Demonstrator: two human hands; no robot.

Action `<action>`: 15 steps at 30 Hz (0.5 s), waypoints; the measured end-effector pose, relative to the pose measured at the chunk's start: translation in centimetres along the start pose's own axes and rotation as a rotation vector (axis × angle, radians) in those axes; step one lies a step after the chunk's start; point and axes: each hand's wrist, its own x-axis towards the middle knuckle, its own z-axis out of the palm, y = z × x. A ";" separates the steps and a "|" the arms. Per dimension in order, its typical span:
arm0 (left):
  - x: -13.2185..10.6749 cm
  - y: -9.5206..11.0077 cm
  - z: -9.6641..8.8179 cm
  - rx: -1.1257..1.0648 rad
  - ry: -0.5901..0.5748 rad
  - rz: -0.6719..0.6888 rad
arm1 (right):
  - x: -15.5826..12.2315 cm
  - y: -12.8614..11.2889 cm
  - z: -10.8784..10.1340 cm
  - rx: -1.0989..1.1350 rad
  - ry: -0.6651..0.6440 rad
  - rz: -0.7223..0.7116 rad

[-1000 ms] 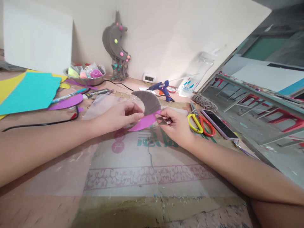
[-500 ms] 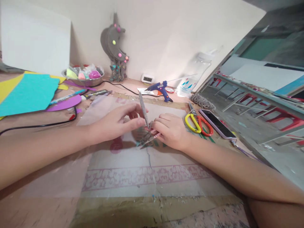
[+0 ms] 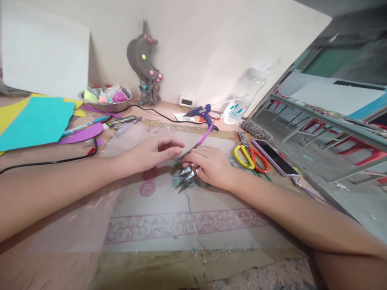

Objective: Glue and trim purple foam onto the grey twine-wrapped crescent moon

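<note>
My right hand point(image 3: 211, 166) is closed over the middle of the work mat, with the pointed blades of a pair of thread snips point(image 3: 189, 173) sticking out below its fingers toward the left. A narrow purple strip point(image 3: 206, 135), its lower part grey like yarn, rises from the top of that hand's fingers and leans to the right. How the strip is pinched is hidden. Just to the left, my left hand point(image 3: 152, 155) is held with thumb and fingers apart and nothing visible between them; its fingertips are close to the right fingers.
Yellow-and-red-handled scissors point(image 3: 251, 158), a phone point(image 3: 275, 157) and grey yarn point(image 3: 256, 129) lie on the right. Behind are a blue glue gun point(image 3: 200, 114), a small clock point(image 3: 186, 101) and a bottle point(image 3: 246, 94). Coloured sheets point(image 3: 36, 123) and a metal bowl point(image 3: 105, 105) are on the left.
The strip, upright and grey beside my left fingers before, now tilts right and shows purple at its end. The snips have turned slightly, and my left fingers are clear of the strip.
</note>
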 end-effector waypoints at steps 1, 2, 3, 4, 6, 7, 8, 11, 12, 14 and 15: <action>0.0 -0.1 0.0 0.008 -0.032 0.011 | 0.0 0.0 0.0 0.019 -0.007 0.002; 0.0 -0.2 0.1 0.008 -0.066 0.020 | 0.1 0.0 0.0 0.039 -0.017 0.007; -0.1 -0.3 0.1 0.000 -0.099 0.033 | 0.1 0.1 0.1 0.054 -0.030 0.017; -0.2 -0.3 0.1 -0.011 -0.127 0.054 | 0.1 0.1 0.1 0.066 -0.040 0.033; -0.3 -0.2 0.0 -0.022 -0.172 0.119 | 0.0 0.1 0.1 0.078 -0.039 0.069; -0.4 -0.1 0.0 -0.016 -0.180 0.153 | -0.1 0.2 0.2 0.084 -0.029 0.084; -0.5 0.0 0.0 -0.005 -0.180 0.177 | -0.1 0.1 0.2 0.091 -0.019 0.091; -0.5 0.3 0.0 0.025 -0.087 0.152 | -0.4 0.0 0.2 0.125 0.004 0.098; -0.5 0.3 0.0 0.041 -0.052 0.114 | -0.5 0.0 0.2 0.144 0.019 0.113; -0.3 0.3 -0.1 0.038 0.049 -0.008 | -0.7 0.0 0.1 0.202 0.080 0.194; -0.3 0.3 -0.2 0.013 0.089 -0.070 | -0.7 0.1 0.1 0.242 0.127 0.255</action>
